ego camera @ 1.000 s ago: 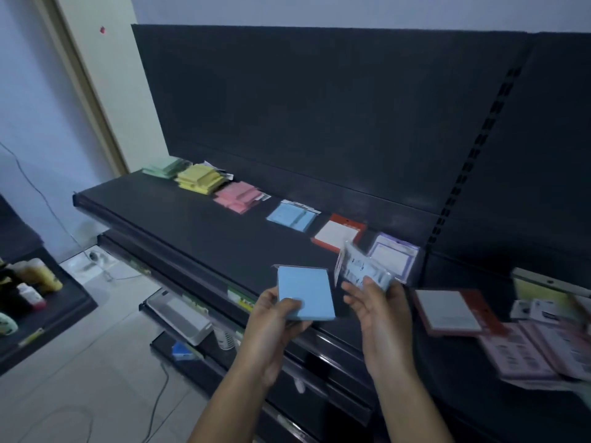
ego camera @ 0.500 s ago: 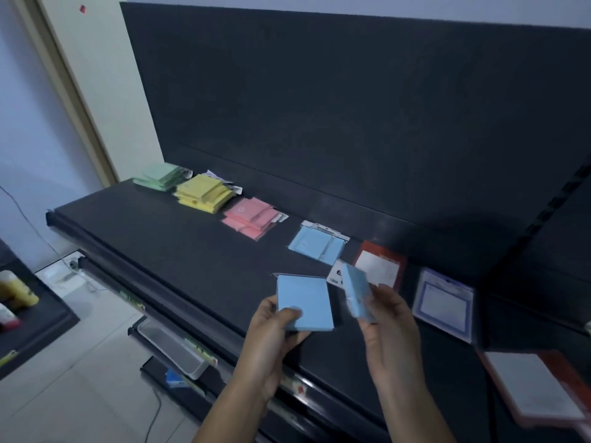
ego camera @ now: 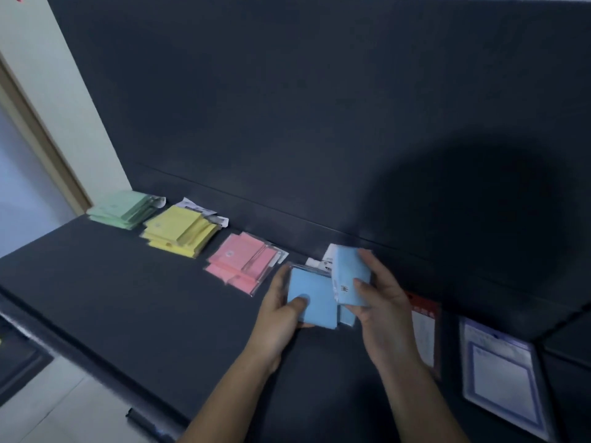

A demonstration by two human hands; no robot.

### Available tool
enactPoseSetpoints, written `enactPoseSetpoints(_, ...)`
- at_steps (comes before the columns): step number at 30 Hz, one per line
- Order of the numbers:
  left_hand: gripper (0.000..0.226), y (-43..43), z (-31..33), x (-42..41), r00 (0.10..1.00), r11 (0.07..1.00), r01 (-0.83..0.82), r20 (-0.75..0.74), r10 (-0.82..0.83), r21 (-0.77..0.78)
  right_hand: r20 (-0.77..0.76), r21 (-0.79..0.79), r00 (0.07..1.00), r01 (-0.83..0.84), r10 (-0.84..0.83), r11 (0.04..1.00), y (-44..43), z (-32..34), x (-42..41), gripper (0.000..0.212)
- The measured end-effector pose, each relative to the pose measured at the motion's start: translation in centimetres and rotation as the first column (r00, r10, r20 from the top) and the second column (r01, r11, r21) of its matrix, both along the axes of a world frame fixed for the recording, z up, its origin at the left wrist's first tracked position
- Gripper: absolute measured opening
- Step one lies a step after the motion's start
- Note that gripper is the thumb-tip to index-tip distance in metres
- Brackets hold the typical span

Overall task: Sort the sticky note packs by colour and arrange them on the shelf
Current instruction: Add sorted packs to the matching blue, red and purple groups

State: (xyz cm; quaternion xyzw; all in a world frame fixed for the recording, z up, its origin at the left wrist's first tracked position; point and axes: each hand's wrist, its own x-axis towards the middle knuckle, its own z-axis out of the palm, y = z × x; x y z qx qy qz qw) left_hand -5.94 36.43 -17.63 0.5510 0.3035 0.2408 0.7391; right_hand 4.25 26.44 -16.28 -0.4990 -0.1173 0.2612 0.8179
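Head view: the dark back panel [ego camera: 287, 107] takes up most of the frame. Below it the black shelf [ego camera: 128, 298] runs from the left wall to the right, with its front edge slanting from the left side down to the bottom centre. A broad band of bare board lies between that edge and the row of packs along the foot of the panel.

At the far right lie a purple-framed pack [ego camera: 502, 375] and, beside it, a red-framed pack [ego camera: 423, 330] partly hidden by the right wrist. At the left end sit the green stack [ego camera: 124, 207], the yellow stack [ego camera: 179, 230] and the pink stack [ego camera: 244, 265], each with a narrow gap to the next.

Just right of the pink stack, the left hand [ego camera: 278, 314] grips a flat blue pack [ego camera: 315, 297], thumb on top. The right hand [ego camera: 380, 308] clasps a second blue pack [ego camera: 347, 276], tilted up on edge and overlapping the first. White label tabs show behind them; whether either pack touches the shelf cannot be told.
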Motion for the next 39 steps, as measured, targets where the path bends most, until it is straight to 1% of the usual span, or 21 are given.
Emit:
enactPoseSetpoints(3,0.061,1.5,-1.0,1.6,0.998,0.996,0.055,0.001,-0.056,0.063,0.037,-0.063,0.995,0.090,-0.088,0.994,1.0,-0.8,0.6,0.050)
enactPoseSetpoints(5,0.061,2.1,-1.5,2.4,0.996,0.986,0.091,-0.029,-0.088,0.139,0.138,-0.183,0.973,0.211,-0.187,0.960,1.4,-1.8,0.3,0.050)
enactPoseSetpoints(7,0.061,2.4,-2.1,2.9,0.989,0.952,0.126,-0.105,-0.100,0.280,0.234,-0.312,0.942,0.308,-0.241,0.899,1.6,-2.8,-0.3,0.046)
enactPoseSetpoints(9,0.057,3.0,-2.6,3.2,0.976,0.858,0.150,-0.211,-0.050,0.491,0.290,-0.413,0.922,0.363,-0.257,0.835,2.0,-3.6,-1.0,0.038)
enactPoseSetpoints(10,0.054,3.3,-2.8,3.2,0.973,0.805,0.156,-0.227,-0.026,0.573,0.331,-0.454,0.908,0.393,-0.258,0.800,2.2,-4.0,-1.2,0.034)
enactPoseSetpoints(13,0.046,3.6,-3.3,3.1,0.979,0.688,0.169,-0.199,-0.037,0.706,0.502,-0.533,0.836,0.501,-0.221,0.682,2.8,-4.6,-2.0,0.030)
enactPoseSetpoints(14,0.046,3.5,-3.5,3.0,0.978,0.665,0.179,-0.204,-0.041,0.725,0.554,-0.540,0.807,0.535,-0.204,0.650,3.0,-4.6,-2.3,0.031)
enactPoseSetpoints(16,0.050,3.5,-3.9,2.8,0.974,0.675,0.190,-0.225,-0.037,0.713,0.626,-0.526,0.756,0.592,-0.194,0.610,3.3,-4.7,-2.8,0.031)
enactPoseSetpoints(19,0.053,3.7,-4.0,2.8,0.969,0.696,0.213,-0.239,-0.060,0.685,0.694,-0.467,0.687,0.658,-0.217,0.591,3.8,-4.5,-3.2,0.029)
enactPoseSetpoints(21,0.049,3.7,-4.0,2.8,0.974,0.720,0.199,-0.218,-0.067,0.665,0.730,-0.447,0.654,0.676,-0.199,0.585,4.0,-4.4,-3.3,0.029)
enactPoseSetpoints(23,0.041,3.7,-4.0,2.6,0.975,0.772,0.189,-0.211,-0.072,0.607,0.747,-0.468,0.645,0.684,-0.164,0.560,4.2,-4.5,-3.2,0.027)
enactPoseSetpoints(25,0.039,3.6,-4.0,2.6,0.975,0.801,0.190,-0.202,-0.088,0.568,0.747,-0.489,0.647,0.691,-0.154,0.532,4.3,-4.6,-3.2,0.027)
enactPoseSetpoints(28,0.041,3.6,-4.0,2.6,0.973,0.780,0.208,-0.206,-0.104,0.590,0.745,-0.504,0.656,0.672,-0.120,0.543,4.5,-4.5,-3.5,0.028)
enactPoseSetpoints(31,0.043,3.6,-3.7,2.5,0.976,0.777,0.193,-0.201,-0.087,0.599,0.762,-0.471,0.634,0.683,-0.133,0.558,4.5,-4.2,-3.7,0.024)
enactPoseSetpoints(33,0.042,3.5,-3.1,2.3,0.981,0.752,0.167,-0.184,-0.062,0.637,0.772,-0.444,0.614,0.704,-0.162,0.554,4.3,-4.0,-3.7,0.022)
enactPoseSetpoints(36,0.046,2.6,-2.0,1.9,0.987,0.653,0.143,-0.160,-0.033,0.744,0.766,-0.408,0.610,0.707,-0.205,0.577,3.2,-3.7,-4.2,0.021)
enactPoseSetpoints(39,0.040,0.3,-0.4,2.0,0.990,0.553,0.137,-0.092,-0.108,0.822,0.781,-0.334,0.572,0.723,-0.252,0.604,0.4,-3.0,-5.0,0.025)
